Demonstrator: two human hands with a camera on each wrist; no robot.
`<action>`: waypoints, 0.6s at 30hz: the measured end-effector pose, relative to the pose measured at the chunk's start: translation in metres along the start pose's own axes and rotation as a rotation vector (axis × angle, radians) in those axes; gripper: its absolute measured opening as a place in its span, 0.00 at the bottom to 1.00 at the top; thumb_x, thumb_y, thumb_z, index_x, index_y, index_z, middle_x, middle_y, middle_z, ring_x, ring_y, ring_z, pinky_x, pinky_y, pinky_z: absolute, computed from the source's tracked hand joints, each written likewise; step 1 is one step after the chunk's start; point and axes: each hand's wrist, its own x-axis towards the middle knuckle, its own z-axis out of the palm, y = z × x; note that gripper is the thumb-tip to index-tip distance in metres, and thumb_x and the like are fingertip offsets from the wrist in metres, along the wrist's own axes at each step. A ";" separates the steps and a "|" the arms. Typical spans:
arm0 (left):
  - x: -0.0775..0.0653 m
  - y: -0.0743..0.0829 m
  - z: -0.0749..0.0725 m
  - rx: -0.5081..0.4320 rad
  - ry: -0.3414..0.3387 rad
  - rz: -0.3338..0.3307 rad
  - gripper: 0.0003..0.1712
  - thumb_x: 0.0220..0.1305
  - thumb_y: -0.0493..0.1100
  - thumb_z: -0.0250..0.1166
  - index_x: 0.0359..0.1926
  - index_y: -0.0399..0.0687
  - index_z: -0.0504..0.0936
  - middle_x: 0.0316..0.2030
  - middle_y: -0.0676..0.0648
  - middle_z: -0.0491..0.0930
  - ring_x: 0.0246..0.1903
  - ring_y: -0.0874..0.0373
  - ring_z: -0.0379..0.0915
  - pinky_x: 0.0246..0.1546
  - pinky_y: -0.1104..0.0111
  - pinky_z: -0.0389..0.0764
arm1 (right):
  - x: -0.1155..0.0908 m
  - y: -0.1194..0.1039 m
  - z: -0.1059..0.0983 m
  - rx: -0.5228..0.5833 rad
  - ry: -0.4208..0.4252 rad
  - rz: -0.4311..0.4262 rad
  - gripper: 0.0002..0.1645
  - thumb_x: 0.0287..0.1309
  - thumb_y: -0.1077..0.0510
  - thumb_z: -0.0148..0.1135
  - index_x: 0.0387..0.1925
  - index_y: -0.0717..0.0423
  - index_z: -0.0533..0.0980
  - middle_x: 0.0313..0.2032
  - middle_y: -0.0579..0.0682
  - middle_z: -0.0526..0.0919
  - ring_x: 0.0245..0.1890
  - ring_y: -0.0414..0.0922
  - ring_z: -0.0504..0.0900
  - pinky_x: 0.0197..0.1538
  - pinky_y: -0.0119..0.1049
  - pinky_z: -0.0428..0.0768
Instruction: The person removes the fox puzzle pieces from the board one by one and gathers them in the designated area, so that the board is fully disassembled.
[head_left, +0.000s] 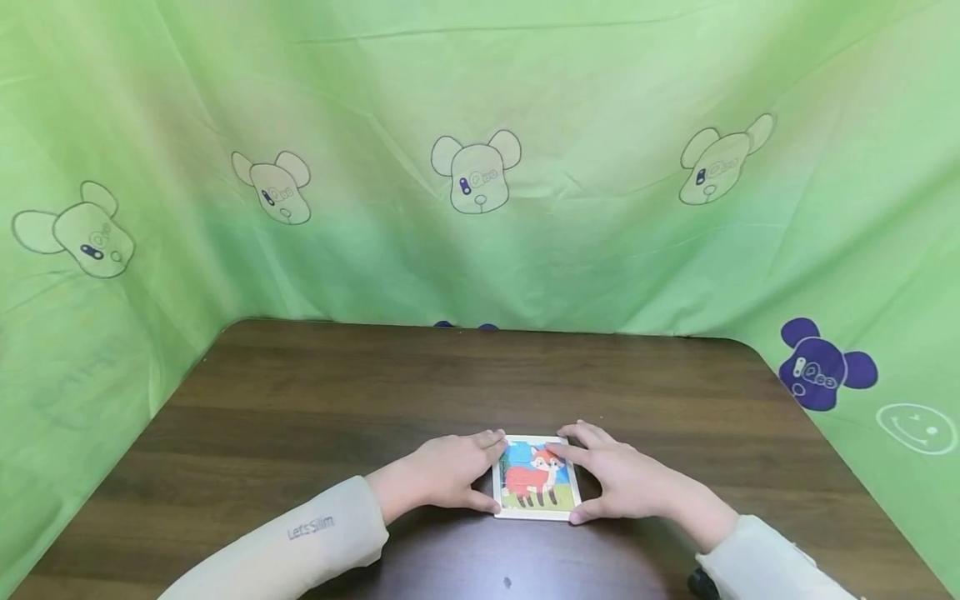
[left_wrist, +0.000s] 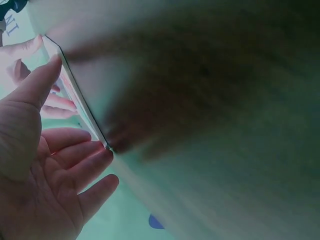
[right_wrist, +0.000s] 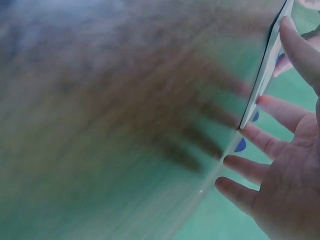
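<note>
A small fox puzzle [head_left: 537,477] in a pale square frame lies on the brown table. The picture has an orange fox on green and blue, and its pieces appear to sit inside the frame. My left hand [head_left: 457,471] touches the left side, thumb at the near corner and fingertips at the far one. On the right side, my right hand [head_left: 626,479] has its thumb by the near corner and its index finger over the picture. Both wrist views show the left hand [left_wrist: 60,165] and right hand [right_wrist: 285,165] with fairly straight, spread fingers along the frame's edges.
The dark wood-grain table [head_left: 360,375] spreads around the puzzle. A green cloth [head_left: 360,250] printed with bear heads hangs behind and at both sides. Under the right sleeve a small black object [head_left: 702,583] shows partly.
</note>
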 end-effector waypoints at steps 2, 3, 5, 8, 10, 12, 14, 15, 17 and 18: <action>-0.001 -0.001 0.001 -0.020 -0.003 -0.010 0.51 0.60 0.69 0.64 0.75 0.48 0.61 0.76 0.50 0.59 0.74 0.60 0.58 0.65 0.65 0.72 | 0.001 -0.001 0.001 -0.012 0.003 -0.010 0.53 0.43 0.35 0.76 0.69 0.52 0.70 0.66 0.57 0.67 0.64 0.59 0.70 0.55 0.59 0.76; -0.002 -0.001 0.001 -0.027 -0.006 -0.015 0.51 0.60 0.69 0.64 0.75 0.48 0.61 0.76 0.50 0.59 0.73 0.60 0.59 0.65 0.65 0.72 | 0.002 -0.002 0.001 -0.015 0.001 -0.012 0.53 0.43 0.35 0.76 0.69 0.52 0.70 0.66 0.57 0.67 0.63 0.59 0.70 0.54 0.60 0.76; -0.005 -0.002 0.002 -0.039 -0.009 -0.016 0.51 0.59 0.69 0.65 0.75 0.48 0.61 0.75 0.50 0.60 0.73 0.60 0.59 0.65 0.64 0.72 | 0.003 -0.004 0.003 -0.020 -0.002 -0.016 0.53 0.43 0.35 0.75 0.69 0.51 0.69 0.66 0.57 0.67 0.63 0.58 0.70 0.54 0.60 0.76; -0.008 -0.004 0.002 -0.050 -0.014 -0.013 0.51 0.59 0.69 0.65 0.75 0.48 0.62 0.75 0.50 0.60 0.73 0.59 0.60 0.66 0.64 0.72 | 0.004 -0.007 0.005 -0.029 -0.001 -0.024 0.53 0.44 0.34 0.75 0.69 0.52 0.69 0.66 0.57 0.67 0.64 0.57 0.69 0.53 0.60 0.76; -0.011 -0.006 0.002 -0.053 -0.012 -0.008 0.51 0.59 0.69 0.65 0.75 0.47 0.62 0.75 0.50 0.60 0.73 0.59 0.60 0.66 0.64 0.72 | 0.005 -0.009 0.007 -0.035 -0.001 -0.028 0.53 0.44 0.33 0.74 0.69 0.52 0.69 0.66 0.57 0.67 0.64 0.58 0.69 0.53 0.61 0.76; -0.014 -0.008 0.003 -0.056 -0.007 -0.004 0.51 0.60 0.69 0.65 0.75 0.47 0.62 0.75 0.50 0.61 0.73 0.59 0.60 0.65 0.64 0.72 | 0.005 -0.011 0.008 -0.037 -0.004 -0.029 0.53 0.45 0.33 0.74 0.69 0.52 0.69 0.66 0.57 0.67 0.65 0.57 0.68 0.53 0.61 0.76; -0.017 -0.011 0.005 -0.059 0.003 0.001 0.51 0.59 0.68 0.65 0.75 0.46 0.62 0.75 0.49 0.61 0.72 0.59 0.61 0.65 0.64 0.73 | 0.006 -0.014 0.009 -0.038 -0.008 -0.031 0.53 0.45 0.32 0.73 0.69 0.51 0.69 0.66 0.57 0.67 0.66 0.57 0.67 0.54 0.62 0.76; -0.019 -0.012 0.005 -0.063 0.004 -0.001 0.51 0.59 0.69 0.65 0.75 0.47 0.62 0.75 0.49 0.61 0.72 0.59 0.62 0.64 0.64 0.74 | 0.007 -0.015 0.009 -0.037 -0.011 -0.030 0.53 0.45 0.33 0.73 0.69 0.52 0.69 0.67 0.57 0.66 0.67 0.57 0.66 0.54 0.62 0.76; -0.022 -0.014 0.006 -0.068 0.007 -0.009 0.51 0.59 0.69 0.65 0.75 0.47 0.62 0.75 0.50 0.61 0.72 0.58 0.63 0.63 0.63 0.75 | 0.009 -0.019 0.010 -0.035 -0.015 -0.031 0.53 0.46 0.33 0.73 0.69 0.52 0.68 0.67 0.57 0.66 0.67 0.57 0.65 0.54 0.62 0.75; -0.024 -0.015 0.007 -0.073 0.006 -0.014 0.51 0.59 0.69 0.65 0.75 0.48 0.62 0.75 0.50 0.61 0.72 0.58 0.63 0.63 0.63 0.75 | 0.010 -0.020 0.010 -0.034 -0.020 -0.026 0.53 0.46 0.33 0.73 0.70 0.52 0.68 0.67 0.57 0.66 0.68 0.57 0.65 0.55 0.63 0.75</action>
